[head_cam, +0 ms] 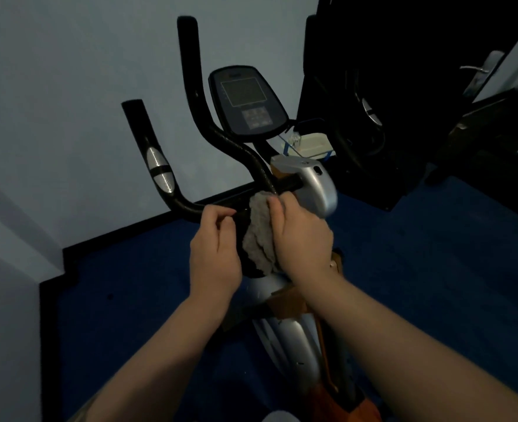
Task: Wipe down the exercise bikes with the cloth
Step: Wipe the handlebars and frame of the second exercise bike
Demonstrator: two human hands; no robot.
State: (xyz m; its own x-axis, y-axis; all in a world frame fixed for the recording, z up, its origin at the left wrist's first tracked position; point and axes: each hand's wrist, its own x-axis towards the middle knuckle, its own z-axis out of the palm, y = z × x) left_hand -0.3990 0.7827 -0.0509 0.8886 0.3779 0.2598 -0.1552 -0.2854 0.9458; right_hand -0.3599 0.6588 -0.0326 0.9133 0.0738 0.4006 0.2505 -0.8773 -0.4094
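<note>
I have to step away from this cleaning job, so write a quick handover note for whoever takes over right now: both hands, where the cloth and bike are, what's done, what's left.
Left hand: closed around the black handlebar near its centre, steadying it.
Right hand: holds the grey cloth, pressing it against the middle of the handlebar, just in front of the silver stem housing.
Bike: straight ahead, against the pale wall; console sits above the bars.
Done: cannot tell from this view which parts are already wiped.
Left: likely the upright grips, the console, the silver housing and the frame below; a second dark machine stands to the right.
</note>
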